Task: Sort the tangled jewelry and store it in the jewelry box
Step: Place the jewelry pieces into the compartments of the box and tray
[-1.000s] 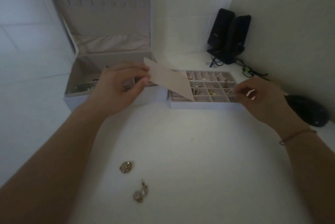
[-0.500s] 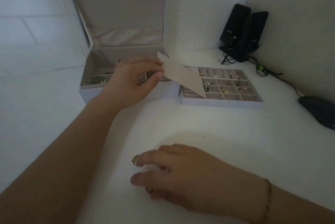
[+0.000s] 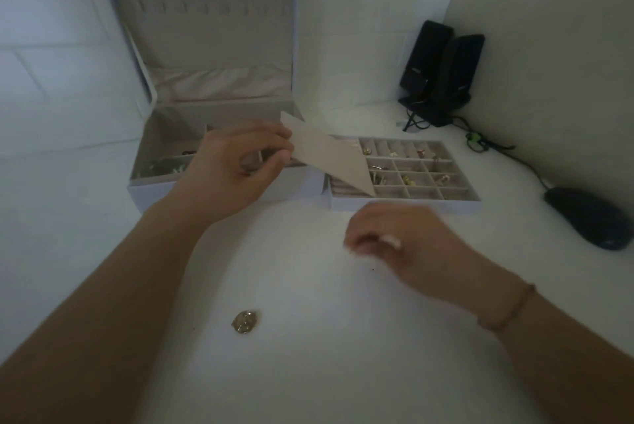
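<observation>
Jewelry sorting, bench view
Left hand fingers pinching beige divider card over open jewelry box; right hand blurred, fingers curled, grip unclear; gold earring lying near

At the back right corner of your white desk stand two black speakers, side by side and touching, the left one slightly behind the right. From their base a dark cable runs forward along the beige wall, past a small green clip or tie on the cord, toward a black mouse lying near the desk's right edge. Behind the desk on your left you see a white wall marked with faint block-like joints.
</observation>
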{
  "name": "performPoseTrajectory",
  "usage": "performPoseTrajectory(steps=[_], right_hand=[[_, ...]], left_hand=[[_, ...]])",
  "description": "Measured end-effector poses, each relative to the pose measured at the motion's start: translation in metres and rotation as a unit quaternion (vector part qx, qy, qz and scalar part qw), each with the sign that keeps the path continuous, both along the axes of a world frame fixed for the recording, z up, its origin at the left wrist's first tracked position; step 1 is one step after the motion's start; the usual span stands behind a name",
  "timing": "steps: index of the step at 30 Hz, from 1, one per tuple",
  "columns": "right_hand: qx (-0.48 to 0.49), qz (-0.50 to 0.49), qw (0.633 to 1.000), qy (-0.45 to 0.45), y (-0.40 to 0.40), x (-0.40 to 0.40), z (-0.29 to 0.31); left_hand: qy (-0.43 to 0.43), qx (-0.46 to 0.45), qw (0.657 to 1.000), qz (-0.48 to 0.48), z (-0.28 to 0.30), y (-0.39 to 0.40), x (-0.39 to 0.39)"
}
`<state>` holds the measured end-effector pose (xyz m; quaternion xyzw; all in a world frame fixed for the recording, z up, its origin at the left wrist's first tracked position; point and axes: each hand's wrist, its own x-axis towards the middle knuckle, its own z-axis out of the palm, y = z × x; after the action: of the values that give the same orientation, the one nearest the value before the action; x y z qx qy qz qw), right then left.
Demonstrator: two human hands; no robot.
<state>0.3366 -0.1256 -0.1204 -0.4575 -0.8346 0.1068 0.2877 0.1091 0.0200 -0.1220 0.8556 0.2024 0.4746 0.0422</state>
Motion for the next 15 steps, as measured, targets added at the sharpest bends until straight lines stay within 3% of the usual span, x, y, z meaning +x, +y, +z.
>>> performPoseTrajectory(steps=[3,6,15], right_hand=[[0.036,-0.182,0.981,0.053,0.012,0.037,0.003],[0.051,-0.283,0.955,0.071,0.019,0.058,-0.006],[0.089,-0.326,0.941,0.001,0.024,0.07,-0.013]], left_hand=[[-0.001,-0.001,1.0,0.002,0.0,-0.001,0.0],[-0.003,-0.005,1.0,0.001,0.0,-0.001,0.001],[0.0,-0.004,1.0,-0.002,-0.001,-0.001,0.0]])
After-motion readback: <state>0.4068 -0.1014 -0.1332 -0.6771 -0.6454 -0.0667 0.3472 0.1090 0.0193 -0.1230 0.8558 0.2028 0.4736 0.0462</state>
